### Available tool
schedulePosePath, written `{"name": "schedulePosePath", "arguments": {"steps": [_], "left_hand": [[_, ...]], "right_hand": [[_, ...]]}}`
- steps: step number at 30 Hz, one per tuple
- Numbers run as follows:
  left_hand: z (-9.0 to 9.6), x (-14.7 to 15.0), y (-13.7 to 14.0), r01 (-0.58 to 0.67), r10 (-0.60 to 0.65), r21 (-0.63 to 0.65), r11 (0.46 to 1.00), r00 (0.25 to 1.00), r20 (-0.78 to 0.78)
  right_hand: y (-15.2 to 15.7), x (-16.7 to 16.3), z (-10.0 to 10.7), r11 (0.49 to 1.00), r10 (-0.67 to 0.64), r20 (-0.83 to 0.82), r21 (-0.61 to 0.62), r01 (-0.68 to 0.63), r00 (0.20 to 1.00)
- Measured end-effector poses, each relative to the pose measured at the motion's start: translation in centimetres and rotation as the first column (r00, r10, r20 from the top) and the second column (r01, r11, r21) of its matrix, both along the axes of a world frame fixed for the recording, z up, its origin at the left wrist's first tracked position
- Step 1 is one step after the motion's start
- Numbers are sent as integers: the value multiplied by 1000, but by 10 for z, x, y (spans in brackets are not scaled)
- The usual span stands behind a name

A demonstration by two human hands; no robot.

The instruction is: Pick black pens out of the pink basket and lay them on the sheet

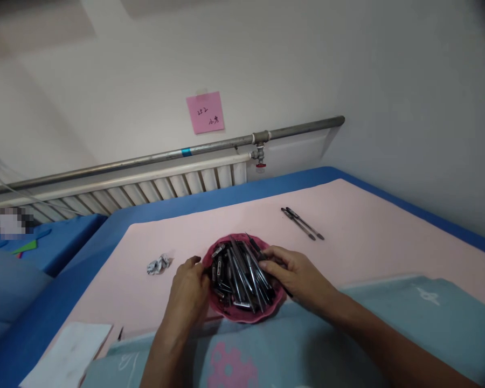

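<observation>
A round pink-red basket (242, 319) with a wavy rim stands in front of me, filled with several clear-barrelled pens (242, 275) and black pen caps (219, 268). At its left rim, my left hand (188, 288) is closed with the fingers curled against the edge; its fingertips are partly hidden. My right hand (293, 272) is over the right rim, closed around a dark pen (255, 247) whose thin tip points up and left. Beyond the basket, two capped pens (303, 223) lie side by side on the pink table cover (355, 231).
Crumpled paper (159, 264) lies left of the basket. White sheets (68, 353) and a small dark object (120, 333) are at the near left. A teal patterned cloth (400, 318) runs along the near edge. Behind stand a radiator (178, 184) and a pipe (145, 160).
</observation>
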State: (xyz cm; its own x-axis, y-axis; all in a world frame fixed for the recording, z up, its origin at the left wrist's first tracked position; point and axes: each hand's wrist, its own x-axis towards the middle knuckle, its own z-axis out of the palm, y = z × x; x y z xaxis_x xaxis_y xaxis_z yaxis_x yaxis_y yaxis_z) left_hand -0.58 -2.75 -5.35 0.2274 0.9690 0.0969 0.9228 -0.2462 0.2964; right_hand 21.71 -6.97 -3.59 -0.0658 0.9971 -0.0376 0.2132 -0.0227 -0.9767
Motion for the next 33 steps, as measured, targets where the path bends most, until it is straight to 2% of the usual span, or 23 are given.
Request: {"name": "schedulePosePath", "arguments": {"steps": [7,11,16,33], "left_hand": [[-2,2,0,-54,50,51,997,996,71],[-1,5,-1,-6,8,-35,999,999,51],[4,6,-2,-19,21,-114,993,1000,14],[5,4,-2,40,-39,-218,975,999,6]], "right_hand": [[1,0,-2,1000,18,11,11,-18,1000],[1,-1,-1,1000,8,-8,13,-8,1000],[1,-2,-1,1000,-1,-22,7,1,1000],[0,-1,3,1000,25,11,-3,-25,1000]]}}
